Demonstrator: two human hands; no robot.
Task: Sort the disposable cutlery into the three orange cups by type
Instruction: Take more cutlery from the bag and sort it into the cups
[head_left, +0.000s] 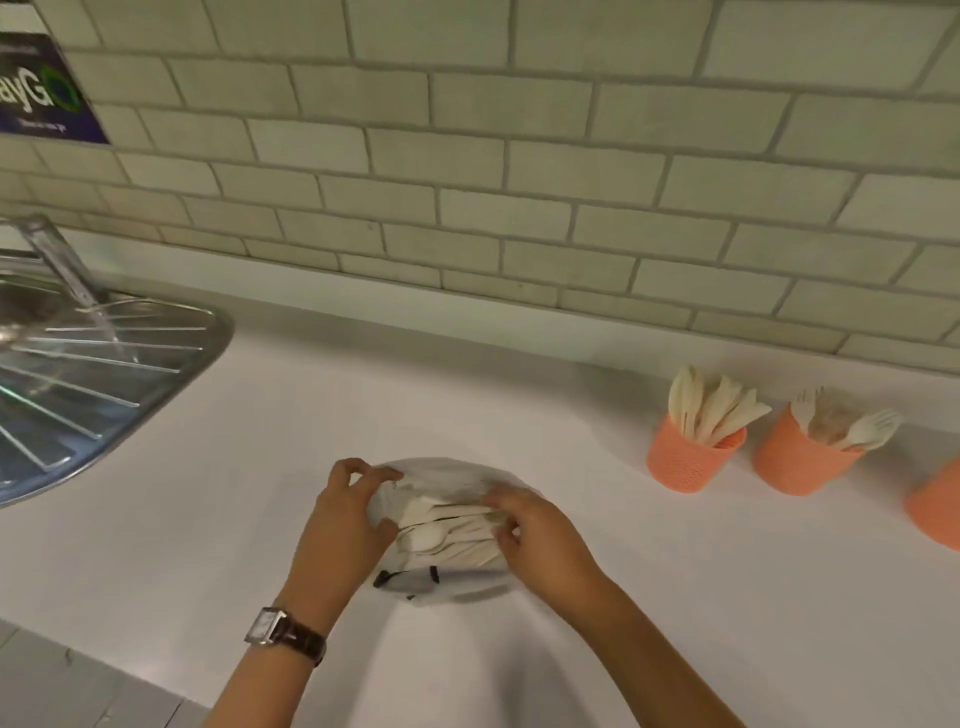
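Two bare forearms reach in from the bottom edge, a wristwatch (275, 626) with a dark strap on the left wrist. Both hands meet over a clear plastic bag (441, 478) lying on the white surface (675, 597) just ahead. The left hand (348, 519) pinches the bag's upper left edge between curled fingers and thumb, and the right hand (540, 535) grips its right side with bent fingers. Inside the bag is a bundle of pale disposable cutlery (447, 535), a spoon bowl showing among the handles; what else is in it cannot be told. Well to the right, near the wall, stand the cups in a row: the first orange cup (685, 462) holds knives, the second orange cup (795, 465) just beside it holds forks, and the third orange cup (937, 512) is cut off by the right edge, its contents unseen. At far left is a steel sink drainboard (104, 374). Behind runs a pale tiled wall (519, 182) bearing a dark blue sign (41, 88) at upper left.
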